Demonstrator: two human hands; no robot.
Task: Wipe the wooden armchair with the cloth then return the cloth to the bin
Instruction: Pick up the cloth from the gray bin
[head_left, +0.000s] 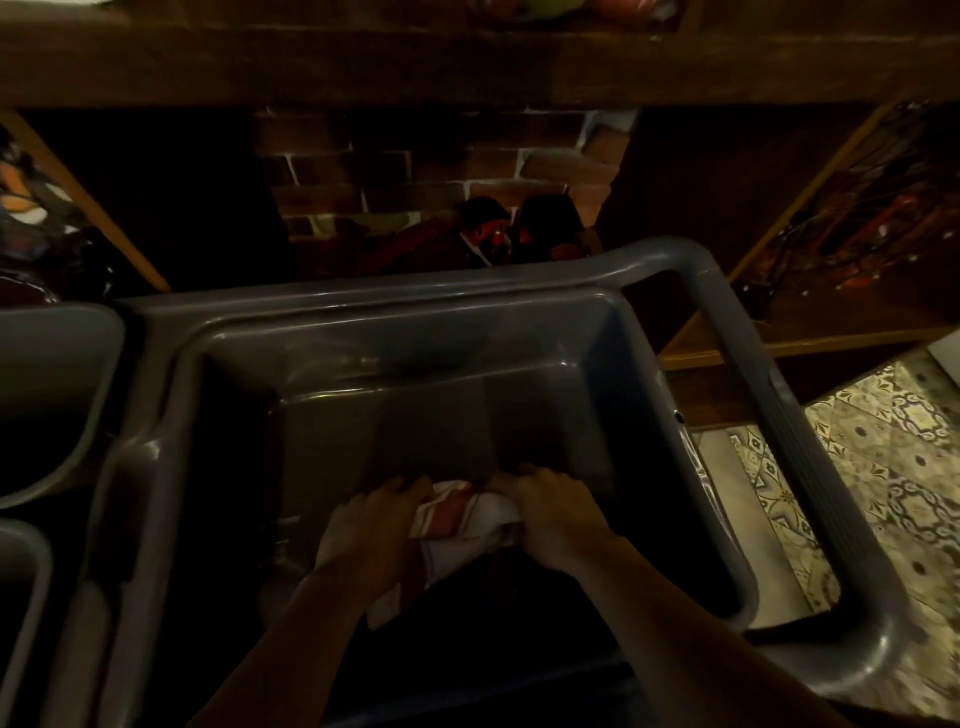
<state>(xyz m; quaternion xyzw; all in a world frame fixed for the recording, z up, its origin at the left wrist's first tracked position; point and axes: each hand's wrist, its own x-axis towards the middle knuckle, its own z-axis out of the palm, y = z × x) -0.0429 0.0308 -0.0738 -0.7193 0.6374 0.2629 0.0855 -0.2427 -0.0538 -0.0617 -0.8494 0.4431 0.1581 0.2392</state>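
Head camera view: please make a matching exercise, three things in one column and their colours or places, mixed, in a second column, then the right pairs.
1. large plastic bin
2. striped cloth held by both hands
3. patterned tile floor

A. white with red stripes
B. grey
C. at the right, beside the bin

Pairs: 1-B, 2-A, 3-C

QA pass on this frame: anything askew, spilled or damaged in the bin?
Nothing stands out. Both hands, left and right, hold the striped cloth inside the grey bin. No spill or damage shows, though the lighting is dim.
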